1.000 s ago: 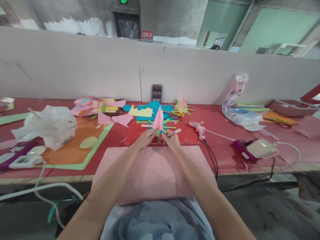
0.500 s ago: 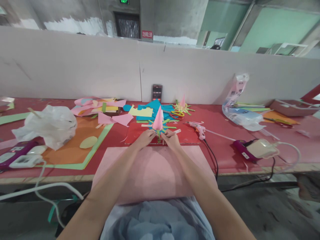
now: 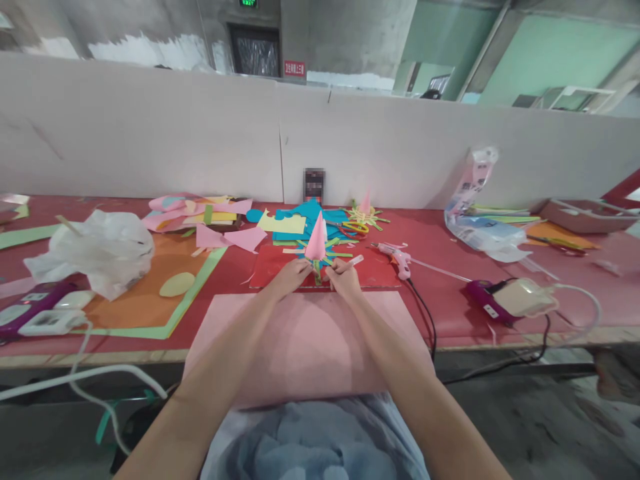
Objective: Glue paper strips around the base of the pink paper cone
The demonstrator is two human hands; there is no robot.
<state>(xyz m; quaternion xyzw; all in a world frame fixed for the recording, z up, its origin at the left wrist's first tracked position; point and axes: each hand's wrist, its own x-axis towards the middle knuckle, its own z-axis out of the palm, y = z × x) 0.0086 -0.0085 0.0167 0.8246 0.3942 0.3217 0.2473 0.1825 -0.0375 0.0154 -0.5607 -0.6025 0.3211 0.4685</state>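
A pink paper cone (image 3: 316,239) stands upright on a star of green and blue paper strips (image 3: 336,253), on a red sheet (image 3: 373,275). My left hand (image 3: 289,277) rests at the cone's base on the left, fingers curled and pinching a strip there. My right hand (image 3: 341,276) is at the base on the right, fingers closed on a pale stick (image 3: 353,262) that points up to the right. A large pink sheet (image 3: 300,347) lies under both forearms.
A glue gun (image 3: 399,260) with a black cord lies right of the red sheet. Purple power units (image 3: 505,299) sit right and far left. A white plastic bag (image 3: 95,252), an orange sheet (image 3: 145,293), paper scraps, a second small cone (image 3: 365,203) and a partition wall lie behind.
My right hand has turned slightly, lifting the pale stick's tip a little up and to the right. The left hand and the cone stay put.
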